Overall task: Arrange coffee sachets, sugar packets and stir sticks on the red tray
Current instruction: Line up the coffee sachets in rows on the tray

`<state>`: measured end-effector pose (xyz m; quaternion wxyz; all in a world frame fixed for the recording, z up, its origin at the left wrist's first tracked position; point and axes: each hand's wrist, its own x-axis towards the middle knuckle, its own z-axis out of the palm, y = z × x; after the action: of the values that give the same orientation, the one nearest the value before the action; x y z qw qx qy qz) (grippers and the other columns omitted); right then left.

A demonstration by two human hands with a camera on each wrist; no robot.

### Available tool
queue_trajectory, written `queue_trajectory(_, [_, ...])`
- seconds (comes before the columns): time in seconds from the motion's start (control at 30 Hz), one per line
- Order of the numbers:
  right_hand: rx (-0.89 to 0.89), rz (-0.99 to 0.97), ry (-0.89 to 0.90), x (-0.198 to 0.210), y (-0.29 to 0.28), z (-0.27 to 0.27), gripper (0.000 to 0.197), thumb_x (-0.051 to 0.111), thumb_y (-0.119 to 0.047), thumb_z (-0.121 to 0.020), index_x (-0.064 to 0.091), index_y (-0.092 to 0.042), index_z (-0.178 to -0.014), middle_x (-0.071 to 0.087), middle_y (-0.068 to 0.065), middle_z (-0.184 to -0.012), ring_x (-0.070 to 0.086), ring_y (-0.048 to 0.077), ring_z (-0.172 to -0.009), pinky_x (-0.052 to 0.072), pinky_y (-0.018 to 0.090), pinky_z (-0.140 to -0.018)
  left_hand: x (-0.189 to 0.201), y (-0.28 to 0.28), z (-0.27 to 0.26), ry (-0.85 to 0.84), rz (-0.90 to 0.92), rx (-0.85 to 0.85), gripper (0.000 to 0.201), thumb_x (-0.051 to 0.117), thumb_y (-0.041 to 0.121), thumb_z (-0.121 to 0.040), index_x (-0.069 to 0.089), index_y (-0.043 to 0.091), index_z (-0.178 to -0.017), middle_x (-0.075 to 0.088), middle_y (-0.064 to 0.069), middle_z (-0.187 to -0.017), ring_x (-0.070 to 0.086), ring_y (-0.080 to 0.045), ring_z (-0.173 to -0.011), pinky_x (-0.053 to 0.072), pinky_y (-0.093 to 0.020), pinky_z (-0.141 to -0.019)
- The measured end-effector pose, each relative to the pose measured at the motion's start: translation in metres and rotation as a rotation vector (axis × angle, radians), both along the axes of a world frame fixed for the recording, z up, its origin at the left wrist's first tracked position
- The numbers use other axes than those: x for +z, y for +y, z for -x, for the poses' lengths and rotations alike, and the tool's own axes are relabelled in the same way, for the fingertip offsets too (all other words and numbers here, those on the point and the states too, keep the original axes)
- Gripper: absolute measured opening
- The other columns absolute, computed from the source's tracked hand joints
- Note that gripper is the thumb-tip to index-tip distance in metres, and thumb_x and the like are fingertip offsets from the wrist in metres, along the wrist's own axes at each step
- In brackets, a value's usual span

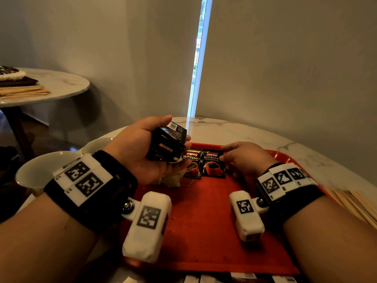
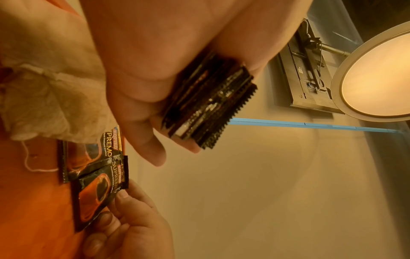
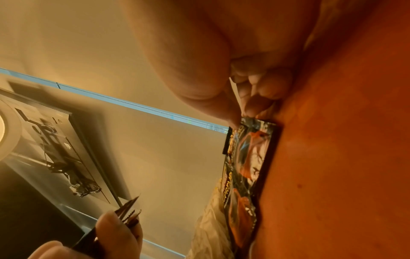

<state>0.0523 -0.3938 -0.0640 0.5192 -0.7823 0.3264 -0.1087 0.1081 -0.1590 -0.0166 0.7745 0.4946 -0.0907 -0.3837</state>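
My left hand (image 1: 175, 135) hovers over the red tray's (image 1: 204, 221) far left corner and grips a stack of black coffee sachets (image 1: 167, 144), seen edge-on in the left wrist view as the stack (image 2: 206, 103). Two Kopiko sachets lie side by side face up at the tray's far end: a left sachet (image 1: 191, 164) and a right sachet (image 1: 213, 164). My right hand (image 1: 223, 153) pinches the right sachet's (image 3: 250, 140) top right corner between thumb and fingers while it lies flat on the tray (image 3: 343, 157). Wooden stir sticks (image 1: 355, 203) lie off the tray's right side.
Pale gauzy pouches with strings (image 1: 171, 178) sit on the tray under my left hand. Two white cups (image 1: 36, 172) stand left of the tray. More packets (image 1: 244, 277) line the near table edge. A second round table (image 1: 61, 82) stands far left. The wall is close behind.
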Motion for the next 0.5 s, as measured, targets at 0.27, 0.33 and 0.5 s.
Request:
queue_trajectory(0.27, [-0.044, -0.015, -0.127, 0.012, 0.008, 0.0, 0.01, 0.067, -0.009, -0.091, 0.066, -0.014, -0.1, 0.069, 0.014, -0.099, 0.062, 0.025, -0.074, 0.055, 0.04, -0.064, 0.0, 0.0, -0.002, 0.008, 0.016, -0.006, 0.046, 0.055, 0.037, -0.094, 0.064, 0.0, -0.12, 0.071, -0.015, -0.099, 0.07, -0.021, -0.07, 0.058, -0.043, -0.074])
queue_trajectory(0.33, [-0.017, -0.076, -0.163, 0.019, 0.014, 0.0, 0.006, 0.064, -0.008, -0.092, 0.065, -0.011, -0.097, 0.067, 0.014, -0.095, 0.059, 0.021, -0.064, 0.046, 0.03, -0.049, -0.001, 0.001, -0.003, 0.004, 0.014, -0.007, 0.046, 0.055, 0.037, -0.094, 0.064, 0.0, -0.119, 0.071, -0.015, -0.099, 0.07, -0.021, -0.07, 0.057, -0.042, -0.076])
queue_trajectory(0.5, [0.147, -0.174, -0.134, 0.029, 0.033, 0.005, 0.011, 0.054, -0.005, -0.097, 0.062, -0.005, -0.104, 0.065, 0.016, -0.095, 0.061, 0.024, -0.058, 0.041, 0.023, -0.039, 0.0, 0.001, -0.005, 0.006, 0.015, -0.025, 0.044, 0.054, 0.038, -0.093, 0.066, -0.001, -0.111, 0.07, -0.016, -0.094, 0.068, -0.022, -0.067, 0.054, -0.042, -0.078])
